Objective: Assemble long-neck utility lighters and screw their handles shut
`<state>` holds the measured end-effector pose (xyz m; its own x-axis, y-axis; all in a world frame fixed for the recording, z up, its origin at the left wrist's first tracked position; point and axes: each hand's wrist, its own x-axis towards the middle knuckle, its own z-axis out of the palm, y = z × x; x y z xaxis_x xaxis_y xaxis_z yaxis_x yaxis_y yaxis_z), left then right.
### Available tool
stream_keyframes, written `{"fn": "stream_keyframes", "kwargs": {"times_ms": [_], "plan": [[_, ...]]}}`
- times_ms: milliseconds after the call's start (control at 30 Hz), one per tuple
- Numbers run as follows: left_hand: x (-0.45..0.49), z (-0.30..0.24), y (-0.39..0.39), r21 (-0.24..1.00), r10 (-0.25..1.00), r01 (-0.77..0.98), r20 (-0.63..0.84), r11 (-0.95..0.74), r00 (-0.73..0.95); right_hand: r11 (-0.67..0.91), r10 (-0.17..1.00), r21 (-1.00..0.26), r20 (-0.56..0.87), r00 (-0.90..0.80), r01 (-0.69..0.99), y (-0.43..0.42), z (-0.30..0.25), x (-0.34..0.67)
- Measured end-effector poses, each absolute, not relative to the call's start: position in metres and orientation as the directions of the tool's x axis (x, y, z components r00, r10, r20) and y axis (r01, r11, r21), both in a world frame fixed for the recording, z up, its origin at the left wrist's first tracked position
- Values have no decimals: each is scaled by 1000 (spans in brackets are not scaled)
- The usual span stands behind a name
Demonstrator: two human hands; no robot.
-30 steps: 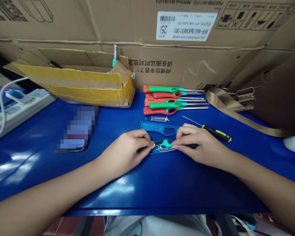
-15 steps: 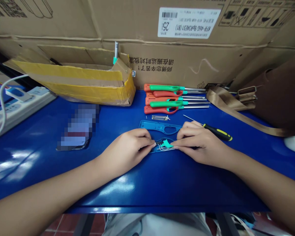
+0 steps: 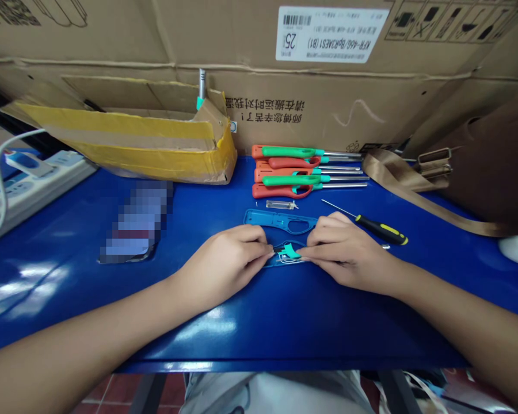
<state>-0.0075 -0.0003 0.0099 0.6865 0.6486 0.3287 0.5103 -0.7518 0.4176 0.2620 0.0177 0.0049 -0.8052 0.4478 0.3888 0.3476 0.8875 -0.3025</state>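
Observation:
My left hand (image 3: 231,259) is closed, its thumb and forefinger pinching the end of a small black part beside a green trigger (image 3: 290,250). From the other side, the fingertips of my right hand (image 3: 349,250) pinch the trigger's right edge. Under them lies a blue lighter casing half (image 3: 273,263), partly covered by my fingers, with a thin white wire (image 3: 285,260) looping in it. The other blue casing half (image 3: 265,218) lies just beyond, inner side up. A metal tip (image 3: 385,246) shows behind my right hand.
Beyond the casing lie a clear fuel tank (image 3: 280,204) and a stack of red and green lighters (image 3: 291,152). A screwdriver (image 3: 382,230) rests at right. On the left are a phone (image 3: 136,221), a power strip (image 3: 38,184) and a taped cardboard box (image 3: 164,161). A brown strap (image 3: 431,204) crosses the right back.
My right hand has shifted slightly left with the trigger, and the metal tip now shows behind it. My left hand stays nearly still. The view has tilted slightly.

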Motion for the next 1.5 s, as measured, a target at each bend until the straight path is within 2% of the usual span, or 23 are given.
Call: {"fn": "stream_keyframes", "kwargs": {"times_ms": [333, 633, 933, 1267, 1367, 1500], "plan": [[-9, 9, 0, 417, 664, 533, 294, -736, 687, 933, 360, -156, 423, -831, 325, 15, 6, 261], [-9, 8, -1, 428, 680, 546, 280, -720, 678, 947, 306, -23, 373, -876, 321, 14, 5, 263], [-8, 9, -1, 446, 688, 546, 264, -709, 676, 958, 272, -15, 358, -893, 286, 11, 11, 262], [-8, 9, 1, 446, 654, 501, 316, -742, 687, 955, 289, -55, 415, -863, 293, 12, 8, 260], [-8, 10, 1, 453, 651, 491, 323, -744, 687, 930, 365, -153, 453, -813, 333, 12, 4, 258], [-9, 10, 1, 447, 654, 498, 327, -743, 682, 835, 542, -373, 423, -726, 405, 12, 3, 254]]}}
